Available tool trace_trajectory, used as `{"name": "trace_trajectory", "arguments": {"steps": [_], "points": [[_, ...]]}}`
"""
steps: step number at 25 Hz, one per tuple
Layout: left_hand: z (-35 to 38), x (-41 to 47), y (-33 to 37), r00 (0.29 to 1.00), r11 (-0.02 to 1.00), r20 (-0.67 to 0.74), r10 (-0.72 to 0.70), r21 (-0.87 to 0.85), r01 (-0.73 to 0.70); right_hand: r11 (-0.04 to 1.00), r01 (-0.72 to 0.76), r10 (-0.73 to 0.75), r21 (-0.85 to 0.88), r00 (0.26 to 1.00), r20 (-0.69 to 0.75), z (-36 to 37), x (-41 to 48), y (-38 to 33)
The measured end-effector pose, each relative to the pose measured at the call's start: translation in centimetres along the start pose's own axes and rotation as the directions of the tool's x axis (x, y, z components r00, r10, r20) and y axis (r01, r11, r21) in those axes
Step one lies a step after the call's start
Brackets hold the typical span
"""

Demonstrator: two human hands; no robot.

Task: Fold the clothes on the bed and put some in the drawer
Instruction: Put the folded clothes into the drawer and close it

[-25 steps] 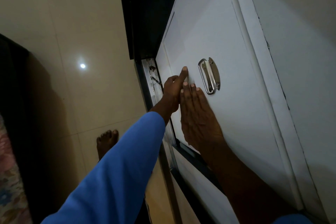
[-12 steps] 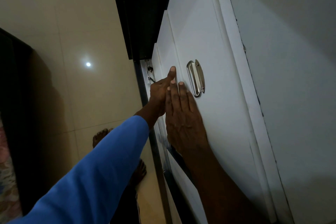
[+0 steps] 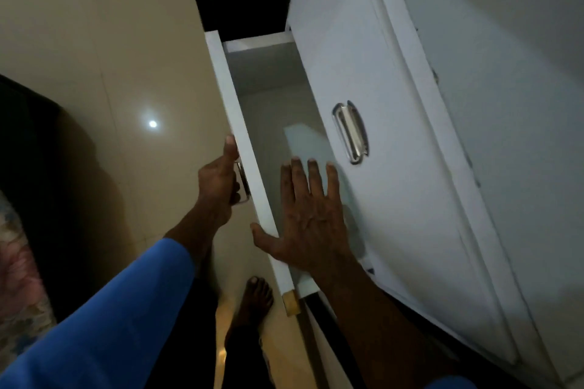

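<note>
Head view: white drawer (image 3: 226,88) stands open at frame centre, no clothes visible; left hand (image 3: 219,188) curls round its metal handle (image 3: 243,181); right hand (image 3: 311,227) spreads flat over the cavity; tugged too far, it could drop onto the bare foot (image 3: 256,297).

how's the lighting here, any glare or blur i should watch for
Head view: dim overall, with one round glare spot on the glossy floor tile; the drawer interior is murky; the left hand and right hand look slightly soft; the wide-angle lens tilts and bows the cabinet front.
</note>
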State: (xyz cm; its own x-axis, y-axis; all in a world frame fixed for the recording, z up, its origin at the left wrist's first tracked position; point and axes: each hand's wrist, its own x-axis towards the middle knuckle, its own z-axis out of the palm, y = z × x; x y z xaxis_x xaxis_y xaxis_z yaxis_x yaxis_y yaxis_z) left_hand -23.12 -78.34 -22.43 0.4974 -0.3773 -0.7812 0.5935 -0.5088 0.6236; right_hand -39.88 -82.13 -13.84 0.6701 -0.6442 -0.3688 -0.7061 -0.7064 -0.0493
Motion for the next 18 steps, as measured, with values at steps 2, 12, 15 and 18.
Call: {"name": "trace_trajectory", "arguments": {"steps": [2, 12, 15, 18], "points": [[-2.9, -0.1, 0.7, 0.997, 0.998, 0.083, 0.002, 0.062, -0.007, 0.98, -0.063, 0.044, 0.189, 0.993, 0.106, 0.9, -0.5, -2.3], [-7.0, -3.6, 3.6, 0.853, 0.615, 0.387, 0.349, 0.593, -0.521, 0.104, -0.526, 0.072, 0.844, 0.851, 0.521, 4.3, -0.6, -9.7], [-10.1, -4.1, 3.7, 0.896, 0.645, 0.273, 0.351, 0.623, -0.443, 0.13, -0.511, 0.012, 0.85, 0.858, 0.514, 4.0, -1.3, -13.0], [-14.9, -4.4, 3.5, 0.928, 0.711, 0.202, 0.314, 0.597, -0.371, 0.148, -0.502, -0.049, 0.852, 0.857, 0.513, 5.3, -1.7, -17.6]]}}
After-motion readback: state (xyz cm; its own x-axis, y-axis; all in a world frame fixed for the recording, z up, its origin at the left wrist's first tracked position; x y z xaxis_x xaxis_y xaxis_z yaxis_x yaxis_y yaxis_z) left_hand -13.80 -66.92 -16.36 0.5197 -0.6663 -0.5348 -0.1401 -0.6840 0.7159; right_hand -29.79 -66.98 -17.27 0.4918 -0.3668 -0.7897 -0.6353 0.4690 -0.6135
